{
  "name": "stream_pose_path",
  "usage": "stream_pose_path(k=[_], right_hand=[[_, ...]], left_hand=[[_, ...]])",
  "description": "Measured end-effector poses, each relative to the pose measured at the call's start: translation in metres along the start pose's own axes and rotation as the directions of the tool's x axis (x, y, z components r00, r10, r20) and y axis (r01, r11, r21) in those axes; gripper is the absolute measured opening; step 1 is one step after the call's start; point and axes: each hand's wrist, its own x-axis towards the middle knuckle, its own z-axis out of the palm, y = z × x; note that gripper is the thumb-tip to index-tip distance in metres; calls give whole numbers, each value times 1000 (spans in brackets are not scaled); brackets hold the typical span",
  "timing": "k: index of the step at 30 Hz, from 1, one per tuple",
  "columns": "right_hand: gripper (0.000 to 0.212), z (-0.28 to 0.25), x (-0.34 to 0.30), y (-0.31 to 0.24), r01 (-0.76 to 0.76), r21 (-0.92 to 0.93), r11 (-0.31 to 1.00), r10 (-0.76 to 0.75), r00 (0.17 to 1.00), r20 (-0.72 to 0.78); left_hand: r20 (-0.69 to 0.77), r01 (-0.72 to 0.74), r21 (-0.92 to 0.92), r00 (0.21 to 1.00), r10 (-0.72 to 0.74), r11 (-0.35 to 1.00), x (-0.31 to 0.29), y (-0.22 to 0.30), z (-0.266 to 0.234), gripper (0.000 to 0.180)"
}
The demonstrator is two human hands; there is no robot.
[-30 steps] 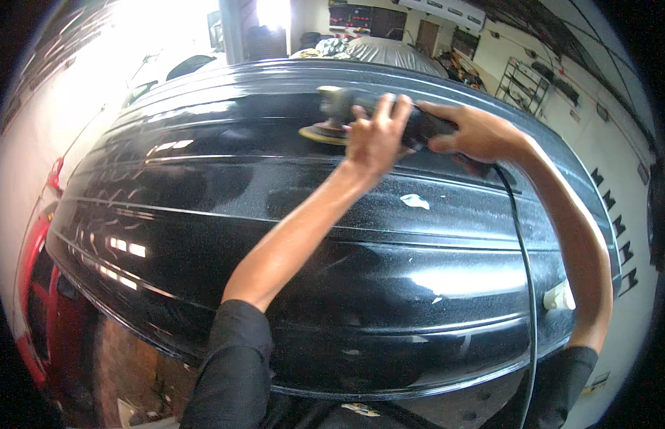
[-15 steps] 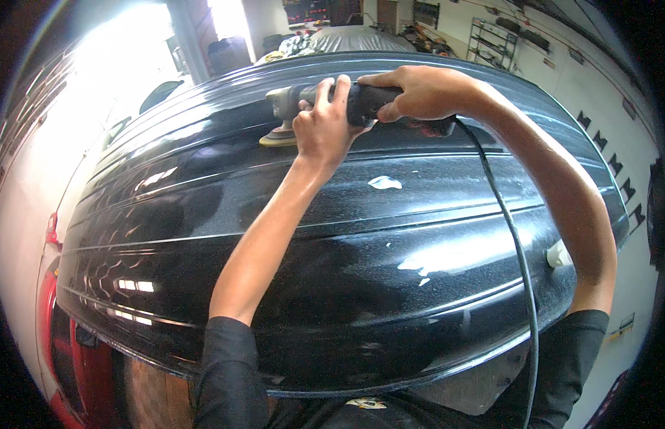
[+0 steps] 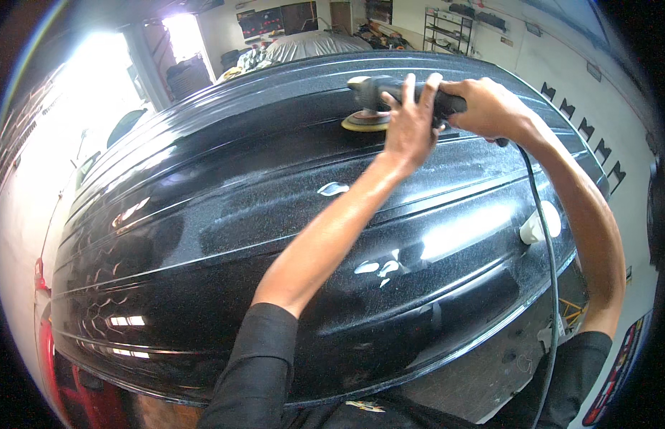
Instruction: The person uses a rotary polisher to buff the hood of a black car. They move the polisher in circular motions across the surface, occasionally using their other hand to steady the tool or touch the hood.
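Observation:
Both my hands are on a dark corded polisher (image 3: 379,89) at the far part of a large, glossy black curved surface (image 3: 225,286) with long ridges. My left hand (image 3: 412,123) is wrapped round the front of its body, just behind the head. Further right, my right hand (image 3: 483,107) grips the rear handle. The polisher's round yellow-edged pad (image 3: 366,123) points left and lies down on the black surface. White blobs of paste (image 3: 334,189) sit nearer me, with several smaller ones to their right. From the rear of the tool, a dark cord (image 3: 538,204) runs down past my right forearm.
A white cup (image 3: 538,224) lies tilted on the surface at right, beside the cord. A red vehicle (image 3: 75,390) is at lower left. In the background are a covered car (image 3: 314,46) and a metal shelf rack (image 3: 448,32). Dark brackets line the right wall.
My hands and the polisher have moved to the right across the surface. The view has shifted too, and the white cup now shows more fully.

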Motion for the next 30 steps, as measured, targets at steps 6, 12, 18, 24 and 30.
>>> stream_pose_path(k=[6, 12, 18, 24, 30], right_hand=[[60, -14, -11, 8, -39, -137, 990, 20, 990, -138], [61, -39, -12, 3, -161, -117, 980, 157, 987, -46], [65, -49, 0, -7, -241, -141, 960, 240, 970, -18], [66, -54, 14, 5, -251, -138, 958, 250, 968, -27], [63, -54, 17, -4, -264, -175, 949, 269, 963, 5]], left_hand=[[-81, -94, 74, 992, 100, 993, 7, 15, 41, 82], [-4, -121, 186, 992, 124, 975, 27, 30, 46, 87], [-53, -63, 104, 996, 69, 993, 40, 17, 71, 93], [19, -91, 64, 996, 90, 994, 52, 19, 77, 90], [29, -63, 18, 998, 63, 998, 51, 12, 67, 94]])
